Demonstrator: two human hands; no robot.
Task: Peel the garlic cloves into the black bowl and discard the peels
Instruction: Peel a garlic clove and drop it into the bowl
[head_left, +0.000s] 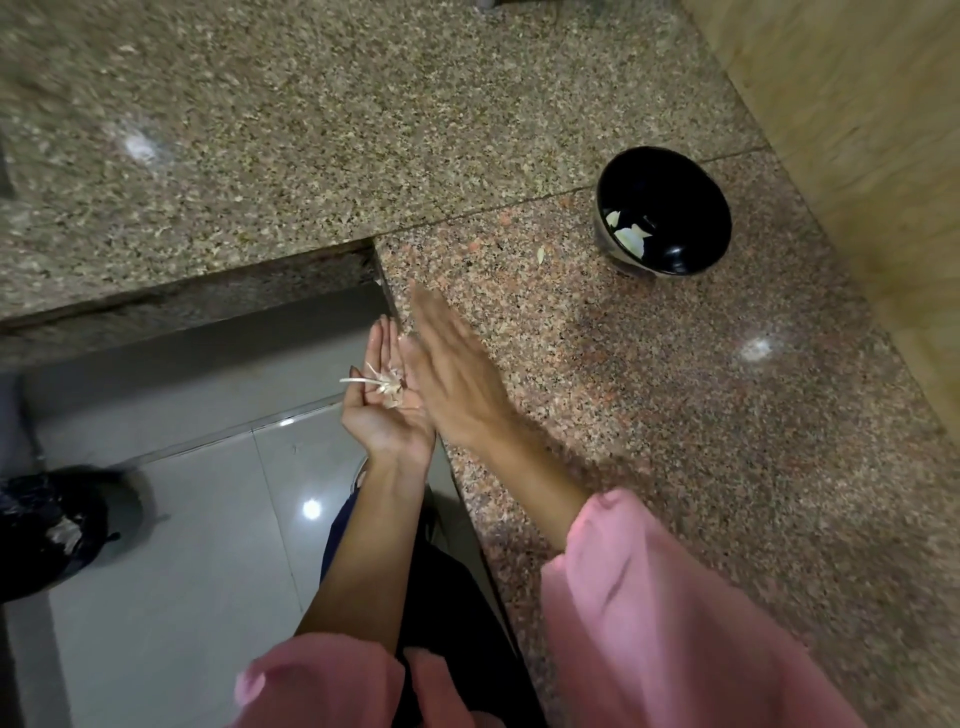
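Now the black bowl (680, 202) of garlic cloves (631, 239) sits on the granite tabletop (675, 415) by the beige wall (857, 130). Over the tiled floor (208, 545), the left hand (387, 415) cradles peels (388, 385), the right hand (454, 374) beside it, both with fingers straight.

Tabletop (675, 415): we see speckled granite in an L-shape, bending round a gap of floor.
Seam (519, 206): we note a thin joint crossing the stone, running behind the bowl.
Bowl (691, 202): black, upright on the tabletop, near the right wall.
Peel (540, 253): we find one small scrap on the stone, left of the bowl, not touching it.
Floor (182, 561): glossy grey tiles.
Bin (47, 530): black-bagged, on the floor at our left.
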